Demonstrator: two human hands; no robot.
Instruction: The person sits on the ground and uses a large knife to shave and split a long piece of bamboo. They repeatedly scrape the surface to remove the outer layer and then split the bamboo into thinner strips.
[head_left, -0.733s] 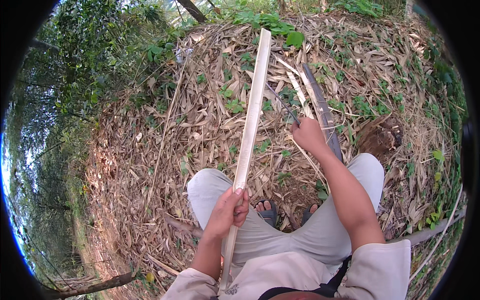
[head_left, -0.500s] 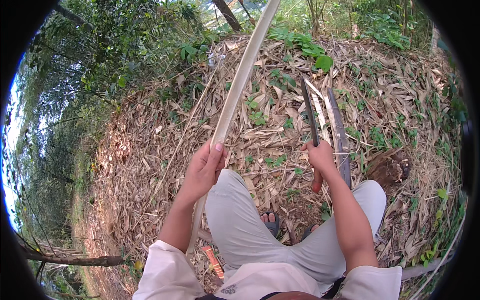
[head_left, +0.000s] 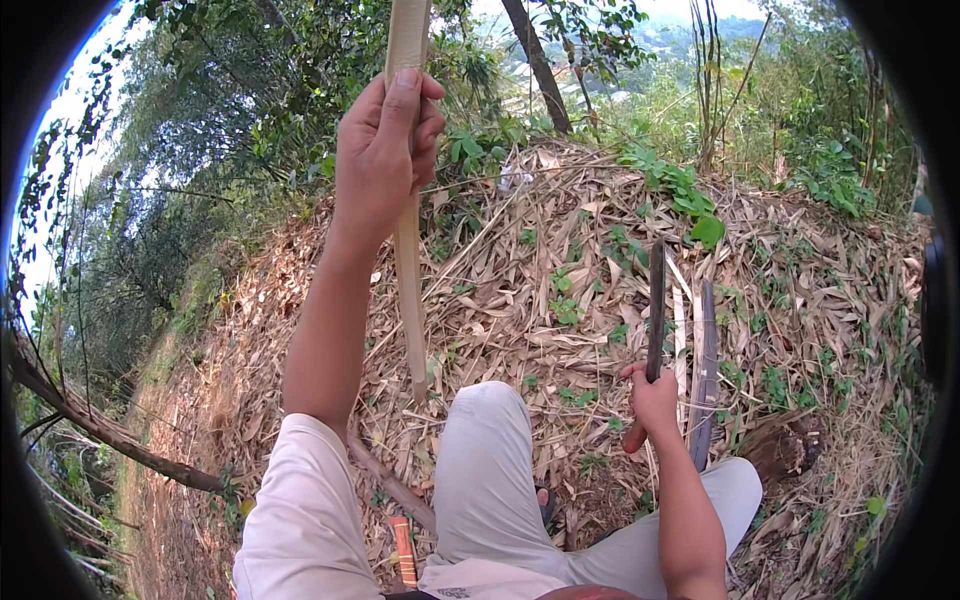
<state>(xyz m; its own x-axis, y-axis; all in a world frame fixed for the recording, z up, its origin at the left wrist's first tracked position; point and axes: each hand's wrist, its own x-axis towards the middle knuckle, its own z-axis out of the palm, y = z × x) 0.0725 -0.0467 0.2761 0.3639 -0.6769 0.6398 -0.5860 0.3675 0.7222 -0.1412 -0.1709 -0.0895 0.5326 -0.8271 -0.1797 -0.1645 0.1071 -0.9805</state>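
Raised at the upper left, my left hand grips a long pale strip of split bamboo, thumb flat on its face. The strip stands nearly upright; its top runs out of view and its lower end hangs above the dry leaves beside my left knee. Over my right knee, my right hand is closed round the brown wooden handle of a machete. Its dark blade points up and away from me, apart from the strip.
Dry leaves cover the sloping ground. Right of the machete lie a pale split strip and a dark pole, near a broken stump. An orange striped object and a branch lie at my left. Trees stand behind.
My left hand has risen and moved slightly left, lifting the bamboo strip so its lower end now shows. The view has tilted up. My right hand keeps the machete.
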